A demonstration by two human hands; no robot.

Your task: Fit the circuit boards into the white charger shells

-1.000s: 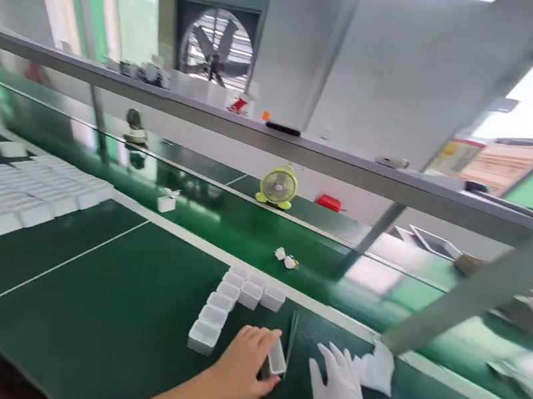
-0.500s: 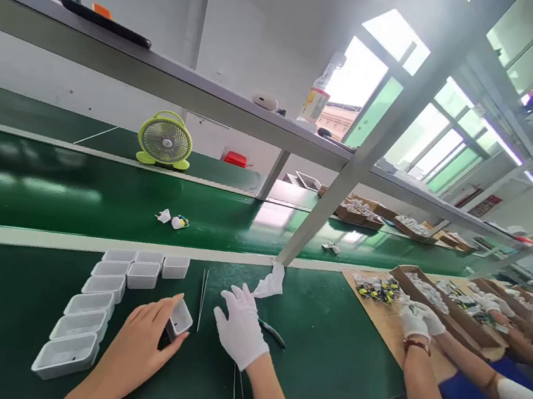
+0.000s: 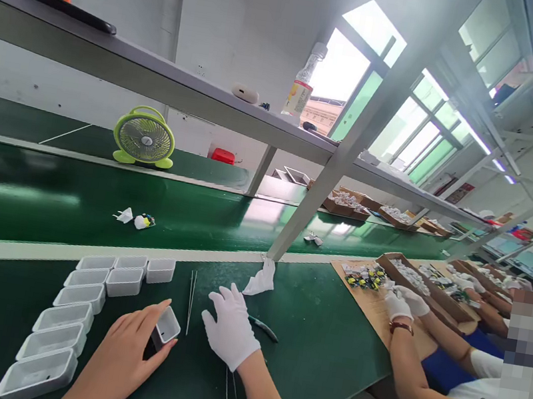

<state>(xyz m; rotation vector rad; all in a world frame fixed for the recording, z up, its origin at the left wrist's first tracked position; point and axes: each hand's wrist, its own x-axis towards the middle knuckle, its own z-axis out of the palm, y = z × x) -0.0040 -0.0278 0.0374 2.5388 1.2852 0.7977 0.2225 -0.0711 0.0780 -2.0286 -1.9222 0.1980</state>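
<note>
The bare left hand (image 3: 123, 355) curls its fingers around a small white tray (image 3: 166, 328) tilted on the green bench (image 3: 324, 343) — the gloved right hand (image 3: 229, 326) lies flat and spread just beside it, holding nothing, with tweezers (image 3: 192, 292) between them.

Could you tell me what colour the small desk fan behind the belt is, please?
Lime green: the fan, clearest in the head view.

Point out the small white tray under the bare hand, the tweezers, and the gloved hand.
small white tray (image 3: 167, 327), head view, on its open inside.
tweezers (image 3: 192, 292), head view, midway along the thin legs.
gloved hand (image 3: 230, 326), head view, on the back of the glove.
</note>
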